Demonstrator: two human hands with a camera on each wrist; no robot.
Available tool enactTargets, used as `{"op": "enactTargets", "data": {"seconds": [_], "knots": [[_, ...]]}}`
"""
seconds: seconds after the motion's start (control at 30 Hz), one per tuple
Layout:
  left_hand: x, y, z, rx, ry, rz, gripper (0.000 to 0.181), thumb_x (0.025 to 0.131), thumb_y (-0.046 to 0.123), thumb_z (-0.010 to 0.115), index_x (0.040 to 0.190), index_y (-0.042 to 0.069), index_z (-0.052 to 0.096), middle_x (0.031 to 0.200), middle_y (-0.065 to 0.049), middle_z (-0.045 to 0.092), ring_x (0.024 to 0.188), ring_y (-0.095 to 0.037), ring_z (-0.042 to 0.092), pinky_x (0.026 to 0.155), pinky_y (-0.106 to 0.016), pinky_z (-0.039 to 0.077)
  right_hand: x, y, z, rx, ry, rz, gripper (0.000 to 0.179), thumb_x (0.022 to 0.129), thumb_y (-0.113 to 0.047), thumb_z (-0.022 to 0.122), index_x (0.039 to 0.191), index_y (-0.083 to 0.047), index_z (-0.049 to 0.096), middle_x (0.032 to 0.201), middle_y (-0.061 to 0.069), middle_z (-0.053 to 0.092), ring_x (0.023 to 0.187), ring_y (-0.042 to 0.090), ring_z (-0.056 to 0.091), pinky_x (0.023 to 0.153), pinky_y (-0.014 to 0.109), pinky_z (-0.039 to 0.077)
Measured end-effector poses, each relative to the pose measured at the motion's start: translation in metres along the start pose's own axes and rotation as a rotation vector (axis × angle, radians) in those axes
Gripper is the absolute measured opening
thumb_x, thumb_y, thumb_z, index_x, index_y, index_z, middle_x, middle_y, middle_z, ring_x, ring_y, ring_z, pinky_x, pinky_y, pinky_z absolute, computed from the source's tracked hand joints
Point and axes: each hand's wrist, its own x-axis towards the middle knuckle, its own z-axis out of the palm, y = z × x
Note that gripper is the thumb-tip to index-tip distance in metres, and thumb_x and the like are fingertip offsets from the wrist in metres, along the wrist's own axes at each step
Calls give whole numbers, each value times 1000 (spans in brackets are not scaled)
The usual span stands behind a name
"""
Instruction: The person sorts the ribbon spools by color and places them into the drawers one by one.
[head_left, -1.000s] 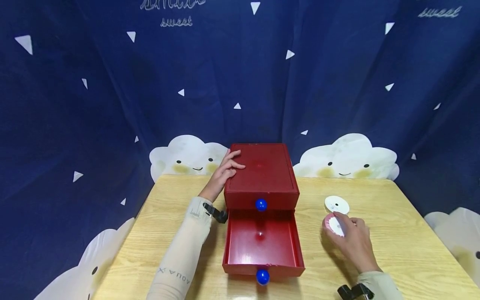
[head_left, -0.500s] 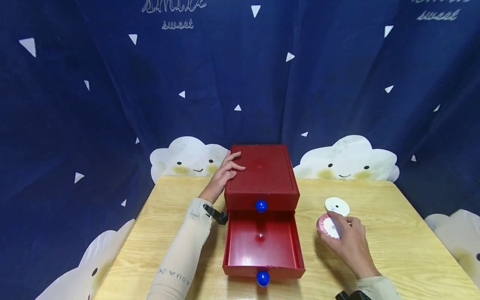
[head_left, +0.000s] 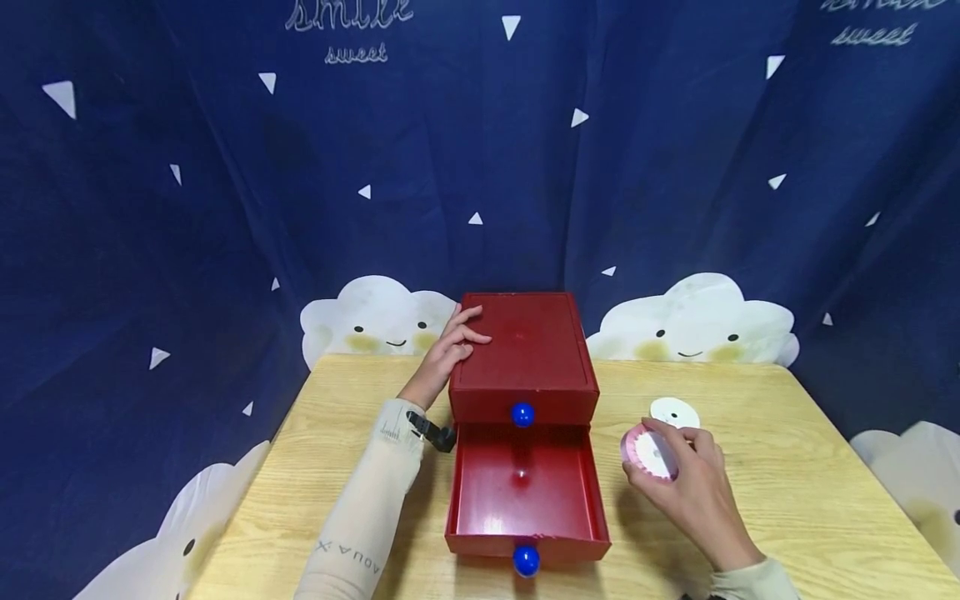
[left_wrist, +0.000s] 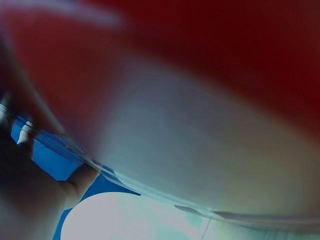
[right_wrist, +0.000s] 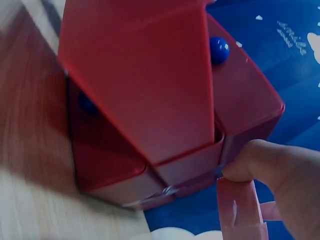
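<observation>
A pink ribbon spool [head_left: 652, 452] with a white round face is pinched between the thumb and fingers of my right hand [head_left: 696, 487], right of the open drawer. The right wrist view shows the spool's pink side [right_wrist: 239, 202] under the thumb. My left hand [head_left: 441, 360] rests on the left edge of a red drawer cabinet [head_left: 525, 354], fingers spread loosely over its top. A lower drawer [head_left: 527, 546] with a blue knob [head_left: 527, 561] is pulled out, and nothing shows inside it. Blurred red and white surfaces fill most of the left wrist view.
A flat white disc [head_left: 666, 408] with a dark centre hole lies on the wooden table [head_left: 787, 467], just behind the right hand. Above the pulled-out drawer is a shut drawer with another blue knob [head_left: 522, 414]. A dark blue curtain [head_left: 675, 167] hangs behind the table.
My right hand has moved left with the ribbon spool, nearer the open drawer and away from the white disc. The left hand has stayed on the cabinet.
</observation>
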Motion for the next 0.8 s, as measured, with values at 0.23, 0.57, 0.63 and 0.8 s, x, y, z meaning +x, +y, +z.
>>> {"op": "enactTargets", "data": {"seconds": [0.23,0.57,0.63,0.8], "knots": [[0,0,0,-10,-2,14,31,93,0,39,113,-11,61,154,-19,25,147,-31,-1,115,-54,8,-3,-14,-5,56,43,-63,59,65,-29,86,119,-20,66,104,13,50,94,29,45,69,42,36],[0,-2,0,2,4,23,31,92,0,40,112,-12,60,153,-21,25,147,-34,-6,115,-55,3,-6,-31,-7,83,49,-127,60,62,-26,88,119,-22,67,105,10,50,97,23,46,73,42,40],[1,-1,1,10,6,43,31,91,0,41,111,-13,60,153,-23,26,147,-35,-5,115,-54,1,-6,-36,-8,90,44,-142,62,61,-27,89,119,-23,67,105,8,50,98,21,45,73,40,40],[0,1,1,24,7,60,31,90,-3,41,110,-14,61,152,-25,26,147,-34,-4,115,-53,-1,-7,-47,-7,96,39,-182,65,59,-29,90,120,-24,67,105,4,50,99,16,44,73,36,42]]}}
